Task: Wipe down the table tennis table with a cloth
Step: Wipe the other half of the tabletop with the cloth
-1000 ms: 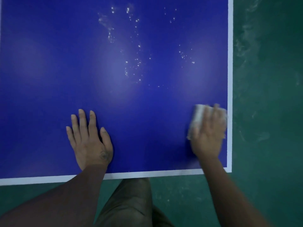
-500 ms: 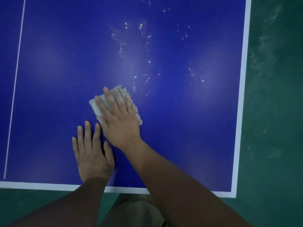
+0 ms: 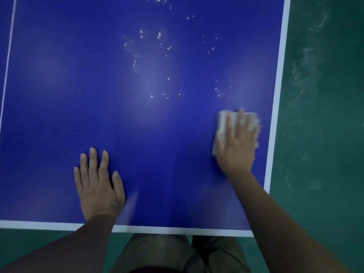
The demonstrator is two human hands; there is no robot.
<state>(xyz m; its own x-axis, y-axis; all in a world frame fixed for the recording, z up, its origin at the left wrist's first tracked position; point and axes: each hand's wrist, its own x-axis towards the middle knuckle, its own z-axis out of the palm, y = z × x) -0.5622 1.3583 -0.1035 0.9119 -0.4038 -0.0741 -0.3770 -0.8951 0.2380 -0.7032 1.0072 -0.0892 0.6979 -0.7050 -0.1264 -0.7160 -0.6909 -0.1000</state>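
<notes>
The blue table tennis table fills most of the head view, with a white border along its near and right edges. My right hand lies flat on a white cloth and presses it onto the table near the right edge; its fingers look straight. The cloth and hand are motion-blurred. My left hand rests palm-down on the table near the front edge, fingers spread, holding nothing. White droplets or specks dot the surface farther away, past both hands.
Green floor runs along the right of the table and below its near edge. A thin white centre line crosses the table at the far left. My legs stand at the front edge.
My right hand swept the cloth from the right edge to the middle beside my left hand, then back to the right edge. My left hand stayed planted.
</notes>
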